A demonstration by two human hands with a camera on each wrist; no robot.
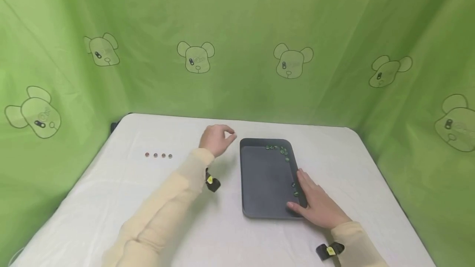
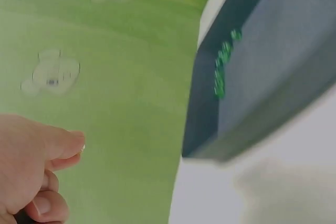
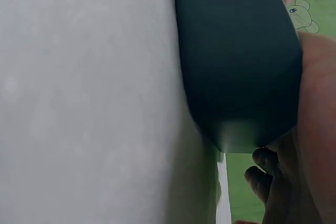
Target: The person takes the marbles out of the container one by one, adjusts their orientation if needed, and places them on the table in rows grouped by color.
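Observation:
My left hand [image 1: 217,140] is raised beyond the tray's left side, with thumb and index finger pinched together. A small pale, shiny bead-like piece [image 2: 83,148] peeks out between those fingertips; most of it is hidden. My right hand [image 1: 322,206] holds the right wall of a dark grey rectangular tray [image 1: 261,180], its thumb over the rim and its fingers along the outer side. Inside the tray, several green glass marbles [image 1: 282,151] gather in the far right corner. Two more marbles [image 1: 295,193] lie by the right wall, near the right hand.
A short row of several small reddish and grey round pieces [image 1: 155,155] lies left of the left hand on the white tablecloth [image 1: 111,205]. Green curtains [image 1: 241,94] with bear-head prints enclose the table at the back and sides.

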